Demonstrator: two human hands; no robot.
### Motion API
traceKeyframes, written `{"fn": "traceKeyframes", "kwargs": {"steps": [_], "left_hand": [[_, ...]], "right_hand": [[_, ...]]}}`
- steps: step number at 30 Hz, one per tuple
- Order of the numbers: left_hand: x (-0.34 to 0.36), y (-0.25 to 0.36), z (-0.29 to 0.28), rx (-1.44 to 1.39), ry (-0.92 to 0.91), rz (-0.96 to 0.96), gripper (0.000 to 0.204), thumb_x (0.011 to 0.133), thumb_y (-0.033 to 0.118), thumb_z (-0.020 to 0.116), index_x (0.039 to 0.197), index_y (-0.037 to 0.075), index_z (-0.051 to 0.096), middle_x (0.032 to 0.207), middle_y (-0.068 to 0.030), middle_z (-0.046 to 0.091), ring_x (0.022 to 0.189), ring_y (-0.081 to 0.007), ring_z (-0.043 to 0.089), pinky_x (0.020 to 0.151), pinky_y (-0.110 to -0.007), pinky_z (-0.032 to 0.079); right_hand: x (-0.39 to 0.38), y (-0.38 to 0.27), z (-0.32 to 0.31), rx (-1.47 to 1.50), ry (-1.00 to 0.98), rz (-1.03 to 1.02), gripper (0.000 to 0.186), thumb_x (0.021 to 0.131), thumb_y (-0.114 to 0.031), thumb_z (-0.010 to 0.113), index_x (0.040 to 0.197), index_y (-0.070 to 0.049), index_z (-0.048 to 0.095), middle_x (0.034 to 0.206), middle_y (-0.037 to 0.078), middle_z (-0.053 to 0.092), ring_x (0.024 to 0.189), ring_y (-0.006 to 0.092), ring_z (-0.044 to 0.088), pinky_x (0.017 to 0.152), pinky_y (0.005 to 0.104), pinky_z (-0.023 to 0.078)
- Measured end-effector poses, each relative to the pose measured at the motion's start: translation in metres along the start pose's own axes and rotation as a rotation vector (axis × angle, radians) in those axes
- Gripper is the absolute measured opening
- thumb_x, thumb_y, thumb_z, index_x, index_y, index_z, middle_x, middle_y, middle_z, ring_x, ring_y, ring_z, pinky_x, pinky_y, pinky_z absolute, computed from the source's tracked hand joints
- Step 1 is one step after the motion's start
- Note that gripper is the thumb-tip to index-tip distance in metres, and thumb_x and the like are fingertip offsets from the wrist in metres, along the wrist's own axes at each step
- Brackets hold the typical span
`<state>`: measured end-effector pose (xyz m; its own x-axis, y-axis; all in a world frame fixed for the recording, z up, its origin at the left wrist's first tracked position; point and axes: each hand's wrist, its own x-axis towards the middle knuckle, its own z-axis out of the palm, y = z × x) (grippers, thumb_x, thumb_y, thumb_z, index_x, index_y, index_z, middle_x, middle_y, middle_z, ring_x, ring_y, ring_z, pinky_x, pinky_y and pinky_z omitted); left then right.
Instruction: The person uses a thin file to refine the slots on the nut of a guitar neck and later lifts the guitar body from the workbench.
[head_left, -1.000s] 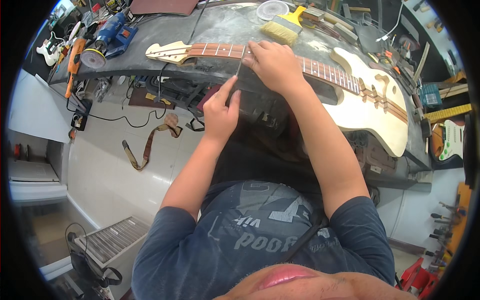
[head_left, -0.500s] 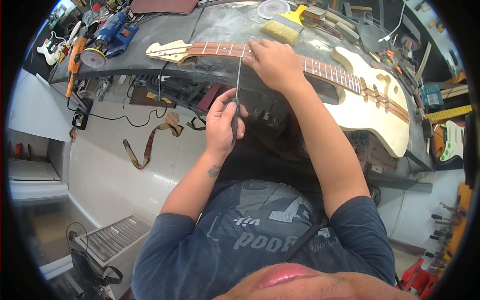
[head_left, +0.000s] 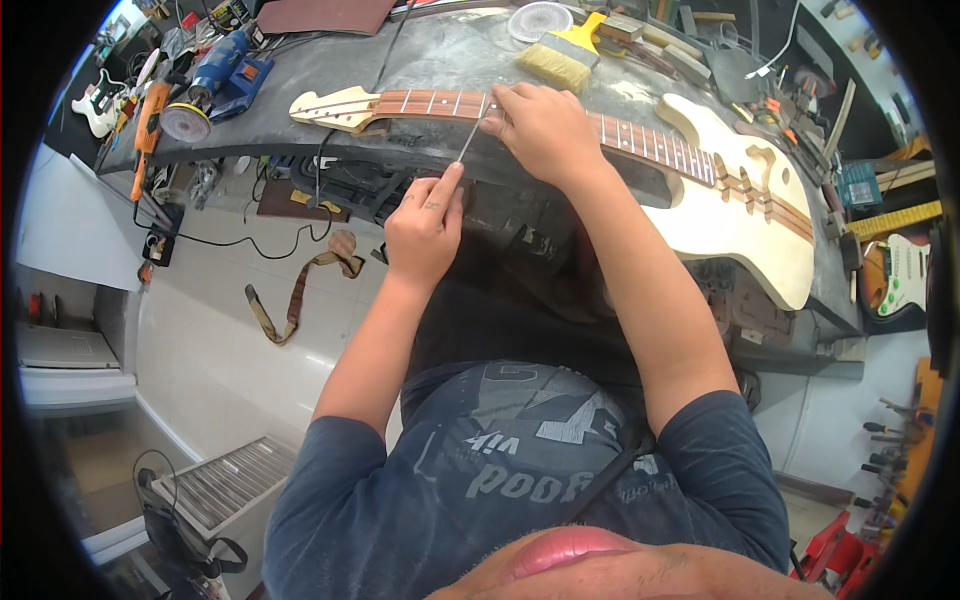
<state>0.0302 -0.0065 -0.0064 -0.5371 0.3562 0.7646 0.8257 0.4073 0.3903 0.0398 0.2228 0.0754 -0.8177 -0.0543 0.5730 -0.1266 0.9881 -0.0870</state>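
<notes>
An unfinished electric guitar lies on the bench, its pale wooden body to the right and its headstock to the left. My right hand is closed over the neck, fingers on the fretboard and thumb at its near edge. A slim metal file slants up to that near edge by my right thumb. My left hand grips it from below, index finger along the shaft; the palm hides the handle.
A wide yellow-handled brush lies behind the neck. At the bench's left are a blue power tool and an orange one. Wood pieces and tools crowd the back right. A brown strap and a black cable lie on the floor.
My left hand has turned over, so its back now shows, and has shifted slightly left. The file has tilted from nearly upright to a slant. My right hand stays on the neck.
</notes>
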Motion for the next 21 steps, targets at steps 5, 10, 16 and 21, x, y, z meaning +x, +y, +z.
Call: {"fn": "traceKeyframes", "kwargs": {"steps": [5, 10, 16, 21], "left_hand": [[-0.003, 0.003, -0.003, -0.036, 0.015, -0.019, 0.041, 0.097, 0.001, 0.08, 0.137, 0.008, 0.078, 0.099, -0.015, 0.077, 0.084, -0.0319, 0.075, 0.076, -0.041, 0.06], [0.025, 0.007, 0.024, -0.171, 0.154, 0.07, 0.035, 0.104, 0.009, 0.075, 0.138, 0.005, 0.074, 0.094, -0.0126, 0.076, 0.072, -0.0239, 0.073, 0.062, -0.035, 0.057], [0.02, 0.034, 0.014, -1.302, 0.011, -0.841, 0.035, 0.116, 0.015, 0.056, 0.147, 0.0, 0.057, 0.09, -0.0145, 0.075, 0.049, -0.0122, 0.06, 0.044, -0.025, 0.045], [-0.013, 0.047, 0.001, -1.243, -0.051, -0.874, 0.038, 0.116, 0.018, 0.057, 0.15, 0.0, 0.053, 0.092, -0.0154, 0.075, 0.049, -0.0132, 0.06, 0.042, -0.026, 0.044]], "right_hand": [[0.001, -0.001, -0.002, -0.007, 0.012, -0.006, 0.038, 0.105, -0.044, 0.071, 0.119, -0.01, 0.075, 0.11, 0.008, 0.078, 0.108, 0.0329, 0.074, 0.093, 0.0501, 0.054], [0.002, -0.001, -0.002, -0.006, 0.018, -0.017, 0.036, 0.104, -0.044, 0.071, 0.117, -0.01, 0.075, 0.108, 0.008, 0.078, 0.107, 0.0327, 0.074, 0.091, 0.05, 0.054], [0.001, -0.002, -0.001, 0.017, 0.009, 0.013, 0.038, 0.103, -0.046, 0.072, 0.116, -0.01, 0.075, 0.104, 0.008, 0.077, 0.105, 0.0338, 0.075, 0.09, 0.0506, 0.055], [0.003, -0.002, -0.003, 0.005, -0.015, 0.02, 0.038, 0.103, -0.046, 0.072, 0.115, -0.01, 0.075, 0.107, 0.01, 0.077, 0.108, 0.0338, 0.074, 0.092, 0.0506, 0.054]]}}
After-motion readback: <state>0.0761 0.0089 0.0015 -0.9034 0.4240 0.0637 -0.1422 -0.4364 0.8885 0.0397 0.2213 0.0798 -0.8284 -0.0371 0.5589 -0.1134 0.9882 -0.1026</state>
